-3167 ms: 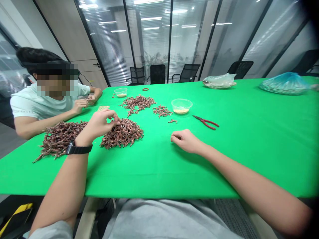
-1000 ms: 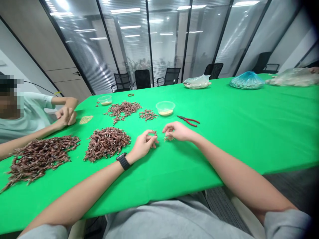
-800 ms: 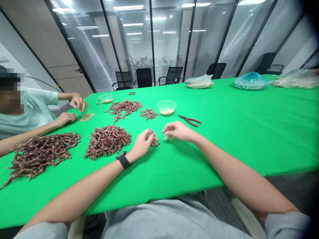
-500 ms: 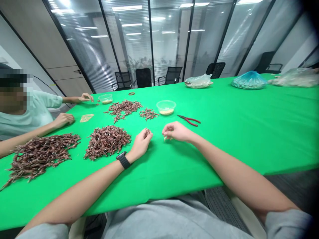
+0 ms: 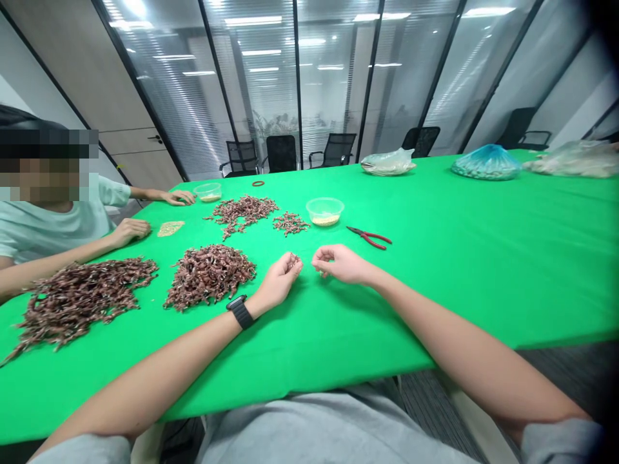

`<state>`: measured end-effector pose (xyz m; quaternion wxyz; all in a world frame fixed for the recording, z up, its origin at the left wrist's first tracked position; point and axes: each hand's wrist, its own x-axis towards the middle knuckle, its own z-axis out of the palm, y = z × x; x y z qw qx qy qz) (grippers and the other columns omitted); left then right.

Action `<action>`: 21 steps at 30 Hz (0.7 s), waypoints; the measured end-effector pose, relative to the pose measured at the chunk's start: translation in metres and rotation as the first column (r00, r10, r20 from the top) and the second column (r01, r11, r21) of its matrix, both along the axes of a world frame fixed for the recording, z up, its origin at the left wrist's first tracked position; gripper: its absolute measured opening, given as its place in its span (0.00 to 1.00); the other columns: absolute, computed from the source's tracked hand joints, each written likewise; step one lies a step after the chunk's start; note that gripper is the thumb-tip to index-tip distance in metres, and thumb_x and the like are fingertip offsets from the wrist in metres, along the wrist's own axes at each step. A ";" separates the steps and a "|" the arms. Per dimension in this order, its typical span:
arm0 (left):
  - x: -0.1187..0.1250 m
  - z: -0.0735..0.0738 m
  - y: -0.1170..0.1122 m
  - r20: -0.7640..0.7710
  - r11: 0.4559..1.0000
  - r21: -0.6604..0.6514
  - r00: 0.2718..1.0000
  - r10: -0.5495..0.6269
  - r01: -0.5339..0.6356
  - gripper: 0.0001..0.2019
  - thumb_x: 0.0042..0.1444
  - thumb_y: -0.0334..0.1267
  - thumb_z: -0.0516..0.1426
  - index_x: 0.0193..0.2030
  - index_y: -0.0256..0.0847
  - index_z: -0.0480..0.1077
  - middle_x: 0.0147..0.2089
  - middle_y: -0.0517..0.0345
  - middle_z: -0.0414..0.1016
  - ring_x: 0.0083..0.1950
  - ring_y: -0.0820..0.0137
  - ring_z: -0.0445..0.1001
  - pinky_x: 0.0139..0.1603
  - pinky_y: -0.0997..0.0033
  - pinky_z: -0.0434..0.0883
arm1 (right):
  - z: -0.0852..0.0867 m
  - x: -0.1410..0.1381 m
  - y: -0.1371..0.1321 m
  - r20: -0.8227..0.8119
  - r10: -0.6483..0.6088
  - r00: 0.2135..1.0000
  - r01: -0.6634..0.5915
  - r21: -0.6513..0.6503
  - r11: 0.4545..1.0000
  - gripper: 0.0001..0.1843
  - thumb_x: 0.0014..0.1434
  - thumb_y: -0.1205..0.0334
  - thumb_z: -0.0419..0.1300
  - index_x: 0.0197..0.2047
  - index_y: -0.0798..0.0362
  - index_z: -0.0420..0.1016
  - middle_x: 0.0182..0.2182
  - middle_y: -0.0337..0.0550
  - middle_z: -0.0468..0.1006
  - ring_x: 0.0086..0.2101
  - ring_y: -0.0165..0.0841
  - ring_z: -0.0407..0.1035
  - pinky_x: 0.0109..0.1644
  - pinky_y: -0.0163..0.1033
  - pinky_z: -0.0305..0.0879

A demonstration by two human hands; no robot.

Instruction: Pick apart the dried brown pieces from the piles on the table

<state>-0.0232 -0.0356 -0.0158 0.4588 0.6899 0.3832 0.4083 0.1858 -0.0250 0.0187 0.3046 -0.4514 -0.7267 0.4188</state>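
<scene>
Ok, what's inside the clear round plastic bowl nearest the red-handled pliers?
The clear round plastic bowl holds a shallow layer of small yellowish pieces; whatever lies beneath is covered.

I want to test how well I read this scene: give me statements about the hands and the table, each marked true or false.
1. The left hand is between the middle heap of brown pieces and the right hand. True.
2. The two hands touch each other. False: a gap shows between them.
3. A blue bag sits between two pale bags. True.
4. The red-handled pliers are left of the nearer clear bowl. False: right of it.
5. The table cover is red. False: green.
</scene>
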 end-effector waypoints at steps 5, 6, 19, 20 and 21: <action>0.001 -0.001 -0.001 0.006 0.998 -0.012 0.998 -0.055 0.055 0.16 0.65 0.52 0.55 0.40 0.40 0.61 0.25 0.68 0.61 0.24 0.78 0.56 0.26 0.77 0.56 | -0.002 -0.006 -0.002 -0.032 -0.017 0.999 0.020 0.093 0.995 0.07 0.61 0.61 0.59 0.34 0.56 0.73 0.29 0.41 0.78 0.28 0.28 0.70 0.33 0.33 0.68; 0.001 -0.002 -0.002 -0.006 0.998 -0.004 0.998 -0.056 0.056 0.15 0.65 0.52 0.55 0.42 0.40 0.62 0.25 0.68 0.61 0.24 0.78 0.56 0.26 0.77 0.56 | -0.003 -0.007 -0.002 -0.035 -0.022 0.999 0.026 0.116 0.993 0.07 0.61 0.61 0.59 0.34 0.56 0.74 0.29 0.41 0.78 0.28 0.29 0.70 0.34 0.33 0.67; 0.004 0.004 -0.005 -0.111 0.996 0.036 0.991 -0.079 0.083 0.12 0.68 0.48 0.52 0.43 0.40 0.61 0.31 0.62 0.70 0.26 0.77 0.61 0.29 0.76 0.58 | -0.010 -0.017 -0.006 0.005 -0.084 0.996 0.082 0.172 0.982 0.06 0.59 0.64 0.59 0.34 0.57 0.76 0.26 0.39 0.77 0.27 0.28 0.68 0.32 0.32 0.62; 0.004 0.004 -0.006 -0.119 0.996 0.045 0.990 -0.077 0.083 0.12 0.68 0.48 0.53 0.43 0.40 0.61 0.31 0.62 0.71 0.26 0.77 0.61 0.29 0.76 0.58 | -0.010 -0.018 -0.007 0.011 -0.102 0.995 0.099 0.174 0.980 0.06 0.58 0.64 0.60 0.34 0.57 0.76 0.26 0.39 0.77 0.27 0.28 0.68 0.31 0.31 0.61; 0.005 0.004 -0.006 -0.124 0.995 0.056 0.989 -0.074 0.081 0.12 0.68 0.48 0.53 0.43 0.40 0.61 0.31 0.62 0.71 0.26 0.77 0.62 0.29 0.75 0.58 | -0.010 -0.018 -0.007 0.017 -0.121 0.992 0.116 0.180 0.977 0.05 0.58 0.65 0.60 0.34 0.57 0.77 0.26 0.39 0.77 0.27 0.28 0.68 0.31 0.31 0.61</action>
